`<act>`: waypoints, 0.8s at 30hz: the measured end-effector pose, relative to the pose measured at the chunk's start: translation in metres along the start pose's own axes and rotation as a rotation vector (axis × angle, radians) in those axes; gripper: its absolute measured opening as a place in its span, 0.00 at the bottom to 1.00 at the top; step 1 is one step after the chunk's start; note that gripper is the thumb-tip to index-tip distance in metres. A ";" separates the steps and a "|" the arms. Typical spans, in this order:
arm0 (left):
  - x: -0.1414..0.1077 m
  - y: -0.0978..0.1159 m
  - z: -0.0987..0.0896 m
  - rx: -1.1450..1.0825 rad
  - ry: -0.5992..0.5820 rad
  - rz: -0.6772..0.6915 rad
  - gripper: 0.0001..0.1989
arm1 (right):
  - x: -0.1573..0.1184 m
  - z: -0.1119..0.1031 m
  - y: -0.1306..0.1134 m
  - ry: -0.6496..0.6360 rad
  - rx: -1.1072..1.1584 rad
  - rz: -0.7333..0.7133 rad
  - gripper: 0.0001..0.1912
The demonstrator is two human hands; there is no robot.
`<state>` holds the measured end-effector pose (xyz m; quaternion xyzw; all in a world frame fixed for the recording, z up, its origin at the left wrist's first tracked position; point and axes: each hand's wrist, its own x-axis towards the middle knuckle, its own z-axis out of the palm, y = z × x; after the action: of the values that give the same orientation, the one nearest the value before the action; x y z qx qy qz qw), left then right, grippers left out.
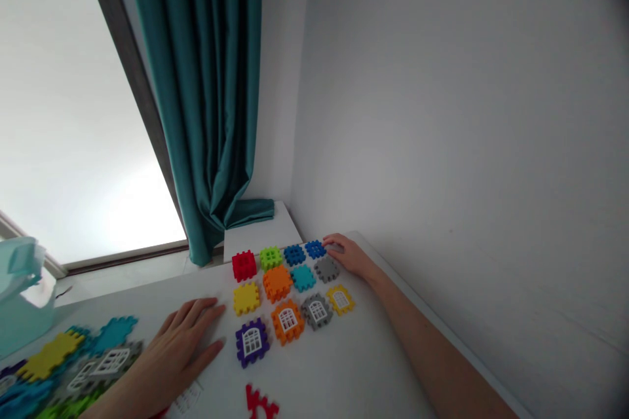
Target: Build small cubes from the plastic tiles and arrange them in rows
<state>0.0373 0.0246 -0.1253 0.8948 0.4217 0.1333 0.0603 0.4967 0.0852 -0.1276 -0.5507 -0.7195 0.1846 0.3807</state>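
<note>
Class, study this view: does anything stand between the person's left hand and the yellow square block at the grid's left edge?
Nothing visible does: only white tabletop shows between the left hand and the yellow square block.

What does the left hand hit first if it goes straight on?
Probably the yellow block ahead of the left hand. The purple window block sits close beside that line, and depth is unclear.

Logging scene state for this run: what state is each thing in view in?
Left hand: open, flat on white table, empty.
Right hand: open, fingertips at blue block.
Block rows: laid out in neat rows.
Loose block pile: heaped, overlapping.
Red piece: lying apart.
Teal curtain: hanging in folds.
</note>
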 end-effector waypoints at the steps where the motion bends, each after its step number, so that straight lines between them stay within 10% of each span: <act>1: 0.000 -0.002 0.001 -0.003 -0.012 -0.002 0.22 | -0.001 0.000 -0.001 0.011 0.004 0.000 0.11; 10: 0.001 0.014 -0.010 -0.021 -0.028 -0.064 0.23 | -0.008 0.001 -0.034 0.056 0.011 -0.035 0.11; 24: 0.005 0.030 -0.045 -0.036 -0.090 -0.032 0.16 | -0.058 0.056 -0.166 -0.079 -0.031 -0.266 0.15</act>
<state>0.0493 0.0090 -0.0746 0.8918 0.4305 0.0994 0.0974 0.3523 -0.0144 -0.0702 -0.4487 -0.8033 0.1429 0.3646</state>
